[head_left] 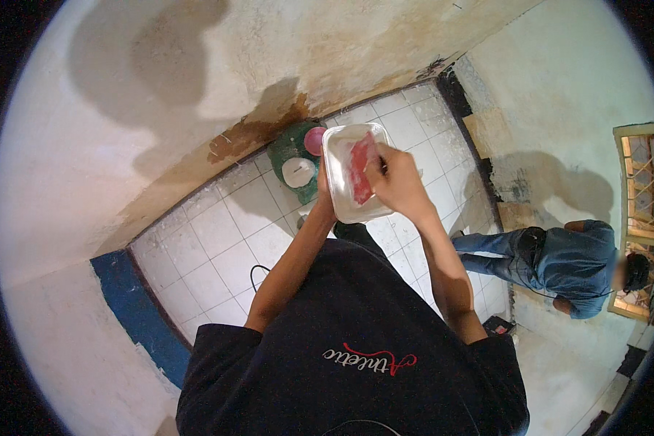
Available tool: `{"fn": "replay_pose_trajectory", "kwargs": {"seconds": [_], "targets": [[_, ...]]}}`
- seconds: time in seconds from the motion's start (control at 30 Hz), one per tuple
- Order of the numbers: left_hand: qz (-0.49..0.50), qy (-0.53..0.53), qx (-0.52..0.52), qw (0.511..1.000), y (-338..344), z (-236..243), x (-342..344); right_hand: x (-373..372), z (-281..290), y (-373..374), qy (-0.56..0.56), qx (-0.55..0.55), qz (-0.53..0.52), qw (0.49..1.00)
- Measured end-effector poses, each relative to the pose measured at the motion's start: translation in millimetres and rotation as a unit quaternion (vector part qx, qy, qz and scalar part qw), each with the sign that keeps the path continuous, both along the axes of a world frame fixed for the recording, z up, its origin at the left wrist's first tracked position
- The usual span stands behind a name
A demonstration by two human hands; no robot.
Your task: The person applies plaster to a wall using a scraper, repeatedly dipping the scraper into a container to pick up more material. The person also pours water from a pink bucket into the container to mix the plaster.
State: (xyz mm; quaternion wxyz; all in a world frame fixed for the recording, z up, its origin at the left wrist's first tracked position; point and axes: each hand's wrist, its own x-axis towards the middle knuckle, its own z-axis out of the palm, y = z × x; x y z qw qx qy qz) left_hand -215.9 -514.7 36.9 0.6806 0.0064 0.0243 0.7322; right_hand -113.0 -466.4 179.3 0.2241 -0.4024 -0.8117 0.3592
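Observation:
My left hand grips the near left side of a clear, whitish plastic tub, most of its fingers hidden by the wall. The tub is held up in front of my chest, its open top toward me. Over its opening, my right hand is closed on a flat red piece that lies across the inside of the tub. Whether this piece is stiff plastic or something softer I cannot tell. A small dark spot shows by the right fingers.
A green sack-like bundle lies on the tiled floor by the stained wall, with a white round container and a pink round thing. At the right, a person in blue stands near a barred window.

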Motion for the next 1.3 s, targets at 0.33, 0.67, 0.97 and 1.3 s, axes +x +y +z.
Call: {"fn": "replay_pose_trajectory", "kwargs": {"seconds": [0.33, 0.67, 0.97, 1.3], "targets": [[-0.005, -0.007, -0.02, 1.0, 2.5, 0.5, -1.3, -0.2, -1.0, -0.4, -0.003, -0.001, -0.005, 1.0], [-0.013, 0.006, -0.031, 0.999, 3.9, -14.4, -0.7, -1.0, 1.2, 0.1, 0.002, -0.002, -0.027, 1.0], [-0.006, 0.031, -0.065, 0.997, -1.7, -5.2, 1.9, -1.6, 7.9, -9.7, -0.038, -0.013, 0.0, 0.999], [-0.006, 0.082, -0.06, 0.995, -3.9, -1.9, -0.7, -2.8, 13.3, -11.9, -0.049, -0.019, 0.0, 0.999]]}}
